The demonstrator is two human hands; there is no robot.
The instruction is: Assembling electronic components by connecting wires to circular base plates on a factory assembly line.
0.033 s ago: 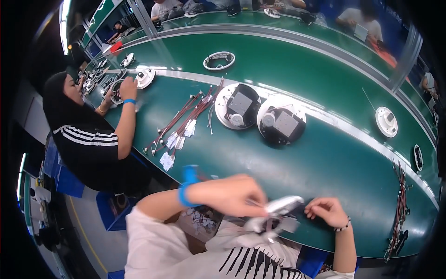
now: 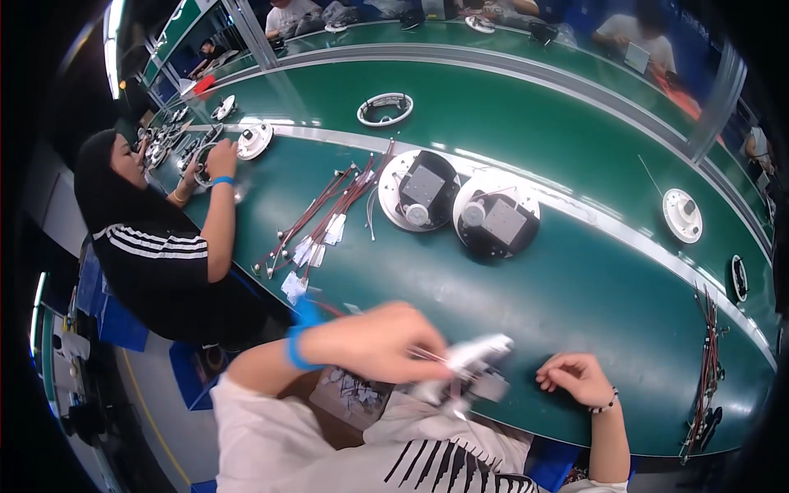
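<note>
drawn leftward since the earlier frame, left hand (image 2: 390, 341) and blurred white part (image 2: 481, 352) together, with a wider gap to the right hand (image 2: 579, 378); pinching thin wires (image 2: 427, 355) between left thumb and fingertips, so far as blur allows telling; curled loosely on the right, cannot tell if fully closed; holding the part just right of the left fingers, over or close to the near edge of the green table (image 2: 625, 296); could tip lapward from there, being apparently steadied from one side only; could also strain or loosen the wires with a hard tug; beyond the fingers, bare tabletop up to two round assemblies (image 2: 501, 222); beyond and left of the left fingers, a wire bundle (image 2: 355, 194) to avoid catching; well right of the right fingers, another bundle (image 2: 705, 378), with room to move between
</note>
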